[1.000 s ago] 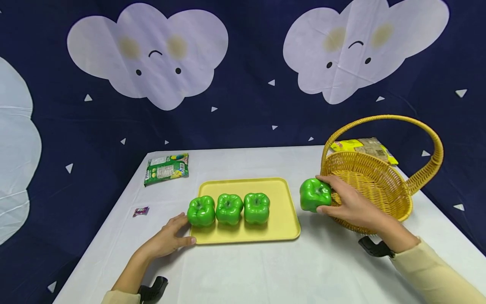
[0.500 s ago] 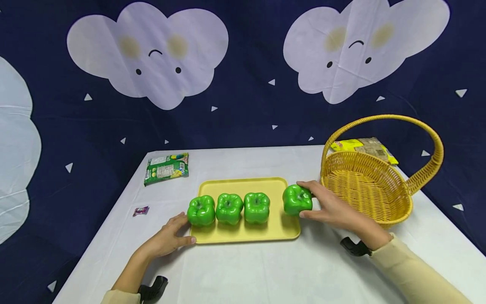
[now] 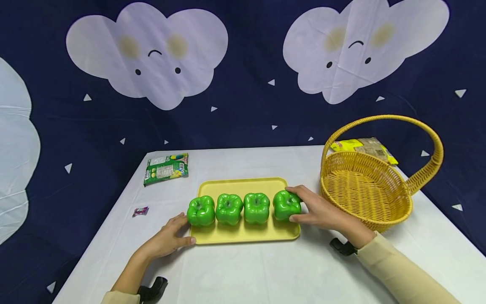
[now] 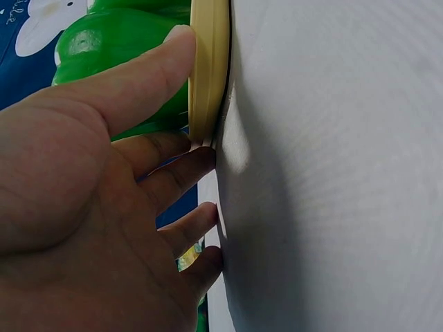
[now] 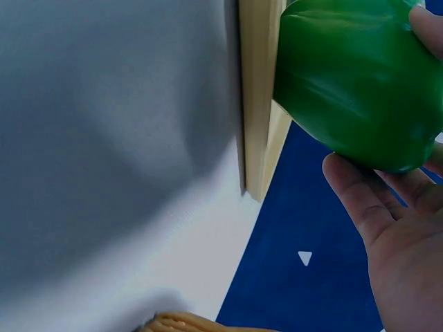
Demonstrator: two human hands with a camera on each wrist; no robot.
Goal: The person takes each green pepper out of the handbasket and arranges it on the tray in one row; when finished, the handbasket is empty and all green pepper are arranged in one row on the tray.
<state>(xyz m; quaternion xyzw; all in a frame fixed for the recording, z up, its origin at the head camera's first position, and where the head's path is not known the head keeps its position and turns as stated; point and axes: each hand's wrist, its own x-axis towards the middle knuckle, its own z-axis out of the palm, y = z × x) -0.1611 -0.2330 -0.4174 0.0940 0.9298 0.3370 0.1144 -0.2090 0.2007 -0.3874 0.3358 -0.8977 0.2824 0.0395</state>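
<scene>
My right hand (image 3: 320, 212) grips a green bell pepper (image 3: 285, 205) over the right end of the yellow tray (image 3: 237, 185). Thumb and fingers curl round the pepper's right side. In the right wrist view this pepper (image 5: 353, 86) sits right at the tray rim (image 5: 255, 97). To its left on the tray stand three more in a row: a near pepper (image 3: 256, 208), a middle one and a left pepper (image 3: 201, 211). My left hand (image 3: 166, 240) rests at the tray's left end, fingers spread and relaxed. Its thumb (image 4: 156, 72) touches the rim in the left wrist view.
A wicker basket (image 3: 402, 202) with a tall handle stands at the right, a yellow packet (image 3: 373, 147) behind it. At the back left lies a green snack packet (image 3: 166, 169), with a small wrapped candy (image 3: 140, 211) nearer. A dark blue cloud-print cloth (image 3: 250, 126) hangs behind the table.
My right hand has carried the green bell pepper left from beside the basket to the tray's right end, and lower. The left hand and the other peppers have stayed put.
</scene>
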